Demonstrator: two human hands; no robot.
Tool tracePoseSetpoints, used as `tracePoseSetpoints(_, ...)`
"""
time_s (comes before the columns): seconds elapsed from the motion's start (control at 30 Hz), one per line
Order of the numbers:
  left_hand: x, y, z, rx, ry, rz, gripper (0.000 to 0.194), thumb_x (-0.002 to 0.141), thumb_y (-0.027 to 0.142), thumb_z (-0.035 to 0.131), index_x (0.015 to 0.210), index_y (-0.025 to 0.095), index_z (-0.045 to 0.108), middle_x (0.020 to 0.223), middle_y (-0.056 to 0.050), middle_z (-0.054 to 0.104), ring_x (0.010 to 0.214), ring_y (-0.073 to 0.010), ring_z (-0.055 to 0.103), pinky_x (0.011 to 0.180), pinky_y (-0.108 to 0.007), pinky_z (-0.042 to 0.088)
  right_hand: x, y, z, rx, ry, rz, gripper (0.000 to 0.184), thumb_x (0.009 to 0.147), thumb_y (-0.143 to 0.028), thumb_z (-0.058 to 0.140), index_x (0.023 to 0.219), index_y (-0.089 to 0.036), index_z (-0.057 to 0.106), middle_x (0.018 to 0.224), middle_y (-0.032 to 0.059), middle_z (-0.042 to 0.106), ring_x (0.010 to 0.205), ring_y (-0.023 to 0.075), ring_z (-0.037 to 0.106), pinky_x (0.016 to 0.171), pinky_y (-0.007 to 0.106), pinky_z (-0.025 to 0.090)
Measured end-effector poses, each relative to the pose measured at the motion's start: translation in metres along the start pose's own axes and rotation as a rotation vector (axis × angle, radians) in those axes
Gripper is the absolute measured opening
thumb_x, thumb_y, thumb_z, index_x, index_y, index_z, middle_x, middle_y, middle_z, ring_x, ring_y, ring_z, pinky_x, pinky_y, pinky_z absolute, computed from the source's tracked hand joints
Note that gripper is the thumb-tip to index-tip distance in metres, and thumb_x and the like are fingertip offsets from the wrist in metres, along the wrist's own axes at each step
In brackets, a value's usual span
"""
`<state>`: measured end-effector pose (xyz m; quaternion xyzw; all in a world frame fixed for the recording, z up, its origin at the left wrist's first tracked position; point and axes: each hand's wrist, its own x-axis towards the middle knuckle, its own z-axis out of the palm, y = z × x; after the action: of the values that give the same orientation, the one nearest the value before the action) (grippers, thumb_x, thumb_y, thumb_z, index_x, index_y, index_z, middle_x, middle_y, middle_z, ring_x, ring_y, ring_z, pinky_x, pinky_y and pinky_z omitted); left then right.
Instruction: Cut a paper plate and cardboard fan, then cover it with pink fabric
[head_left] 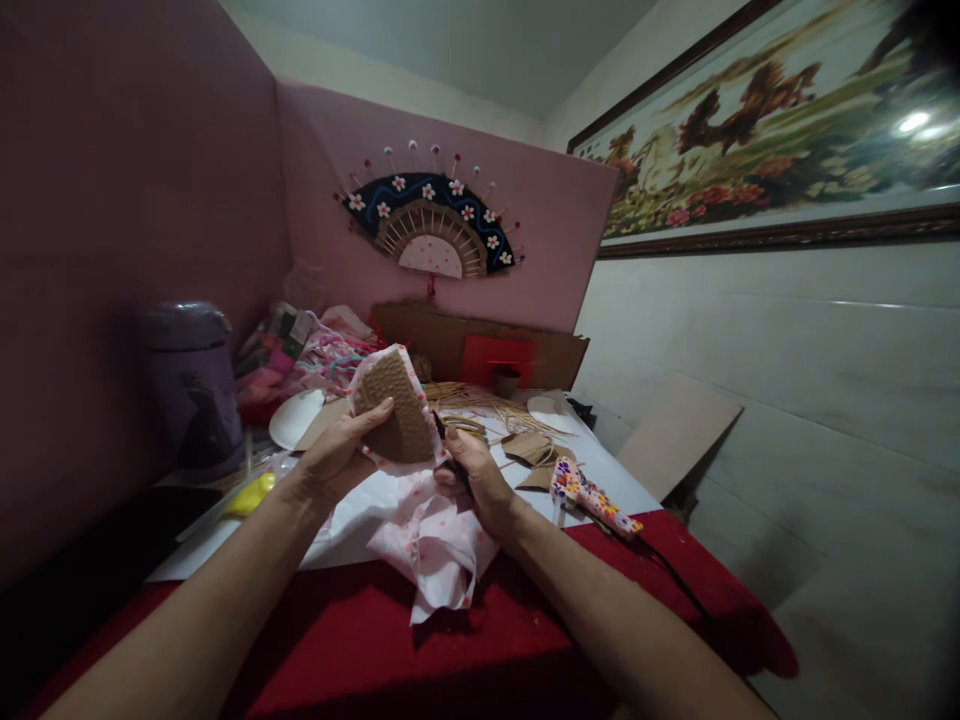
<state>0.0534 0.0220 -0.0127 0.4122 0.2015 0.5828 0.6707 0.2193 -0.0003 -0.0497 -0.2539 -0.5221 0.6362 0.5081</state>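
My left hand (343, 447) grips a half-round piece of cardboard (401, 405) by its lower left side, thumb on its brown face. Pink-and-white dotted fabric shows as a rim around the cardboard's edge. At the right corner my right hand (478, 477) is closed around a dark-handled tool, which looks like scissors (459, 470); the fingers cover most of it. Its dark tip points up beside the fabric edge. Below the hands hangs a crumpled length of the same dotted fabric (439, 545), over the front of the white sheet.
A flower-patterned glue gun (596, 498) with a black cord lies on the right. Brown cardboard scraps (532, 450) and thin sticks (495, 405) lie behind. A purple flask (191, 385) stands left, near a white bowl (296, 418). A decorated fan (431, 225) hangs on the pink board.
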Motion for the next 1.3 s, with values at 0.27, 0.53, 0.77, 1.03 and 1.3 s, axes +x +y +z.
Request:
tracePoseSetpoints(0.27,-0.0009,-0.0002,0.0014,-0.006,0.034,0.010,0.020,0.073,0.010,0.066,0.092,0.015,0.070,0.083,-0.006,0.075,0.071,-0.0183,0.069,0.070,-0.031,0.058,0.0011,0.0000,-0.0011,0.036,0.018,0.031,0.048,0.071,-0.062,0.061,0.072,-0.022,0.035,0.048,-0.0098,0.035,0.038,0.0042,0.017,0.036,0.016,0.008)
tracePoseSetpoints(0.53,0.0003,0.0001,-0.0005,0.014,0.039,0.041,0.020,0.072,0.010,0.068,0.091,0.014,0.070,0.086,-0.007,0.075,0.074,-0.0186,0.069,0.072,-0.031,0.058,-0.0005,-0.0044,-0.0025,0.011,-0.013,0.141,0.048,0.073,-0.065,0.057,0.070,-0.023,0.034,0.045,-0.0107,0.034,0.036,0.0045,0.013,0.032,0.016,0.005)
tracePoseSetpoints(0.77,0.0001,-0.0003,0.0013,-0.015,0.017,0.017,0.016,0.074,0.009,0.065,0.088,0.014,0.071,0.084,-0.006,0.075,0.072,-0.0181,0.069,0.071,-0.031,0.058,-0.0013,-0.0050,-0.0011,-0.004,-0.031,0.096,0.047,0.074,-0.063,0.057,0.074,-0.024,0.032,0.046,-0.0114,0.035,0.035,0.0045,0.015,0.031,0.015,0.007)
tracePoseSetpoints(1.03,-0.0009,-0.0010,0.0005,0.016,0.016,0.028,0.017,0.073,0.009,0.066,0.089,0.015,0.070,0.087,-0.005,0.075,0.075,-0.0173,0.068,0.072,-0.030,0.057,-0.0008,-0.0052,-0.0010,-0.022,0.017,0.125,0.048,0.072,-0.065,0.057,0.075,-0.025,0.031,0.046,-0.0114,0.034,0.036,0.0046,0.014,0.032,0.014,0.007)
tracePoseSetpoints(1.3,-0.0015,-0.0013,0.0026,0.021,0.007,0.024,0.017,0.071,0.010,0.068,0.087,0.015,0.070,0.085,-0.005,0.075,0.072,-0.0176,0.068,0.070,-0.030,0.057,-0.0005,-0.0046,-0.0021,0.024,0.028,0.117,0.049,0.071,-0.062,0.061,0.073,-0.024,0.029,0.046,-0.0119,0.033,0.036,0.0041,0.013,0.032,0.014,0.005)
